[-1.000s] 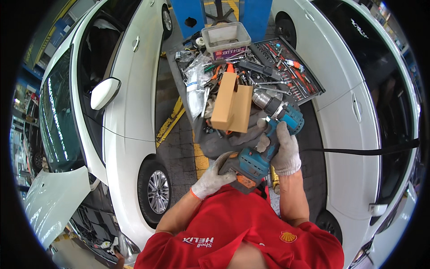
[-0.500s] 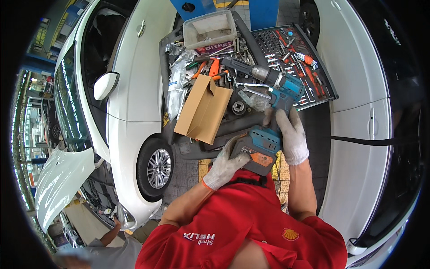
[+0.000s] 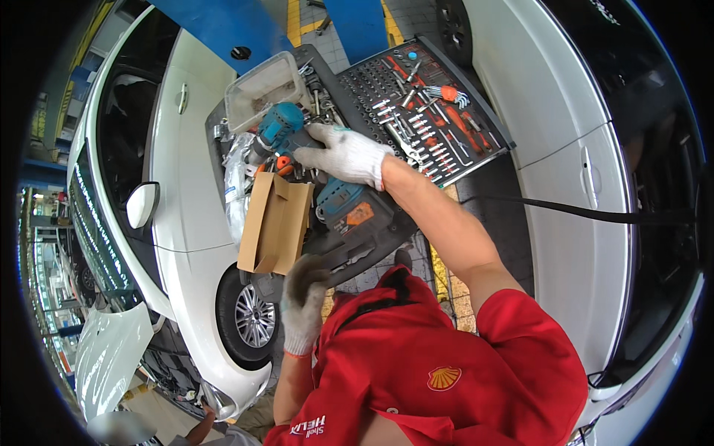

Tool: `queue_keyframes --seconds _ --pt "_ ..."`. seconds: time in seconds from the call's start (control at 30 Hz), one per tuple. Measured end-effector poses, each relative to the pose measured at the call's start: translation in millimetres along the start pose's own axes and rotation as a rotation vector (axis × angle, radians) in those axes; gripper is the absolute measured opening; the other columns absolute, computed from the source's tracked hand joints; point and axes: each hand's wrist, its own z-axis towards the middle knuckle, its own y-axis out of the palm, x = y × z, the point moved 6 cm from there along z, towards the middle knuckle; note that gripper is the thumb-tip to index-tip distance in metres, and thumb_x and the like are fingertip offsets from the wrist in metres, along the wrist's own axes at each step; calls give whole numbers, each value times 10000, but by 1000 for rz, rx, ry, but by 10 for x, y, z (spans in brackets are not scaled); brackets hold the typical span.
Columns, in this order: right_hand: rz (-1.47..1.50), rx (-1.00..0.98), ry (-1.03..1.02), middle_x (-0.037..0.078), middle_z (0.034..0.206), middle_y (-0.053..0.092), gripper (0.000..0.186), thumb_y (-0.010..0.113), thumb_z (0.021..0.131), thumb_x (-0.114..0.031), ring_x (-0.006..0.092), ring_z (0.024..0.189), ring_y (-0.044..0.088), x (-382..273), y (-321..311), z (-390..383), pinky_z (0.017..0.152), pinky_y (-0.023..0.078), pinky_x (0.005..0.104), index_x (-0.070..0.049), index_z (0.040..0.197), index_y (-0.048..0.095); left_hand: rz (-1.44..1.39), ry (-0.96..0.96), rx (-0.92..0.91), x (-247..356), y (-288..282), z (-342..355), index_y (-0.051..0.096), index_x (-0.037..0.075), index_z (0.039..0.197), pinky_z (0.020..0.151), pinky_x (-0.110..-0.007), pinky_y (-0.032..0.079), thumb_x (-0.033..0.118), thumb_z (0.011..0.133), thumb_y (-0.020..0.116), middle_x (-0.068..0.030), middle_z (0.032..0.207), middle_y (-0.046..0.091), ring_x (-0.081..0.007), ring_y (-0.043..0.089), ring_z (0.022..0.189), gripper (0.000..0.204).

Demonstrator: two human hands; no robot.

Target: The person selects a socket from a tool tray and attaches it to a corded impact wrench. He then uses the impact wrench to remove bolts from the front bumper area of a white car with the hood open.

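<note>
In white work gloves, my right hand (image 3: 346, 157) reaches over the cluttered black tool tray (image 3: 405, 227), closed round the handle of a blue cordless drill (image 3: 282, 123). The drill is low over the tools on the tray, its motor end up by the clear bin and its large dark battery toward me. My left hand (image 3: 303, 301) is lower, just below an open cardboard box (image 3: 274, 223). Motion smears its fingers, and nothing shows in it. Orange-handled pliers (image 3: 284, 163) are partly hidden beside the drill.
A socket and tool set (image 3: 416, 111) lies at the tray's right. A clear plastic bin (image 3: 260, 93) stands at the back left. White cars flank me, one with a front wheel (image 3: 253, 316), the other with a rear door (image 3: 565, 171). Another person's arm (image 3: 201, 427) shows at lower left.
The drill has gone from in front of my body to over the tray, with my right hand on it. My left hand has left the battery and dropped lower left. The view has turned.
</note>
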Motion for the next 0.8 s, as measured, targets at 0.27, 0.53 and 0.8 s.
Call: queue_keyframes --seconds 0.27,0.53,0.8 --pt "196 -34 -82 152 1115 784 753 748 984 -426 177 826 739 42 -220 303 805 597 319 96 1499 580 387 203 540 332 -1041 -109 571 -45 1477 1086 -364 531 67 1005 686 -150 1382 663 -234 668 1247 498" --pt "341 -155 68 55 947 714 551 749 1030 -313 107 710 667 -77 -235 349 602 580 286 76 1401 631 926 169 421 136 -1050 270 502 61 1594 1194 -498 496 269 814 936 -254 1590 496 -419 531 1460 916" --pt "436 -348 171 19 898 677 409 746 1042 -283 93 665 653 85 177 495 552 574 280 20 1308 679 930 350 341 19 -964 401 679 87 1360 1143 -456 530 -5 830 800 -202 1478 585 -390 612 1355 552"
